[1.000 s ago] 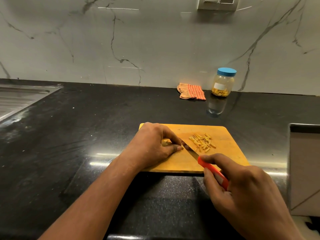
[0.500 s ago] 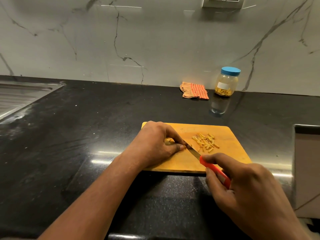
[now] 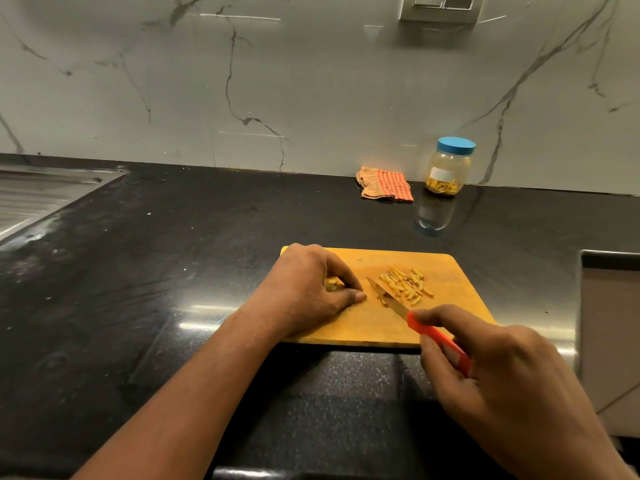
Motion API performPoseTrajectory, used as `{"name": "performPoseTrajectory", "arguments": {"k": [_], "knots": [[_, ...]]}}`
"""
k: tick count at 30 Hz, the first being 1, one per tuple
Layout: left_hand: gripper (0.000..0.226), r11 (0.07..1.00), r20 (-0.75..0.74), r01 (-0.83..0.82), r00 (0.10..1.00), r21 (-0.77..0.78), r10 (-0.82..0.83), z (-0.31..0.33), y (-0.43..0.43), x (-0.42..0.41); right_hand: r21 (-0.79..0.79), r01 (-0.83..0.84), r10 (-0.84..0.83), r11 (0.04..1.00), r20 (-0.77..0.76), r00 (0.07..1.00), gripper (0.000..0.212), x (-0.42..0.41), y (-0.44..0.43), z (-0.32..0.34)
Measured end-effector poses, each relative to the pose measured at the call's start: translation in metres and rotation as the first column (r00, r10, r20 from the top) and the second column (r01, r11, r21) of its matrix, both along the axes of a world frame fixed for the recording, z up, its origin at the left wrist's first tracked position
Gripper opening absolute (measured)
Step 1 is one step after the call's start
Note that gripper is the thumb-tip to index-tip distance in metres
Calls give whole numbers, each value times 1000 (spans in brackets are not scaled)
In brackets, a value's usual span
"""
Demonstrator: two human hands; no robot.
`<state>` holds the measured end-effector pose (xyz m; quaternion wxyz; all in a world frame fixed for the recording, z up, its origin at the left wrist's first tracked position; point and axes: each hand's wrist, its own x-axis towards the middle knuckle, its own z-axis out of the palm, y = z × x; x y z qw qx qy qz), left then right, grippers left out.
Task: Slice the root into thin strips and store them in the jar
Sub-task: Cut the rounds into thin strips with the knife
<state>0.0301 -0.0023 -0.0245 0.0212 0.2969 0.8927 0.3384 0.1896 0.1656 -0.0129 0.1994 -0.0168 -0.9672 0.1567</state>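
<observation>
Since half a second earlier the knife (image 3: 388, 297) had drawn right, off the root (image 3: 333, 285) pinched under the curled left hand (image 3: 304, 289), so the blade, gripped by the closed right hand (image 3: 498, 372), lay just right of it, angled away.

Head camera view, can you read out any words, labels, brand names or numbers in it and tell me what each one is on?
No readable text anywhere.
Jar: its white label looks blank; any print is too small to read.
Wall socket plate: no marking readable.
Knife, cutting board and cloth: no lettering visible.
</observation>
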Motion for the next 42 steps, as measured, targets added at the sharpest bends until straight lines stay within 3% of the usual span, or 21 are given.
{"name": "performPoseTrajectory", "arguments": {"k": [12, 19, 25, 42], "knots": [[11, 1000, -6, 21, 1000, -22, -21, 2, -2, 1, -77, -5, 0, 997, -57, 998, 29, 2, -4, -4], [4, 1000, 46, 1, 999, -5, -1, 4, -5, 0, -51, 0, -1, 999, -15, 1000, 30, 6, -11, -11], [14, 1000, 36, 8, 999, -2, -8, 2, -4, 2, -64, 35, -36, 997, -18, 999, 32, 3, -20, -13], [5, 1000, 13, -6, 1000, 14, 6, -2, 1, -1, -3, 76, -76, 997, 4, 997, 30, 3, -31, -9]]}}
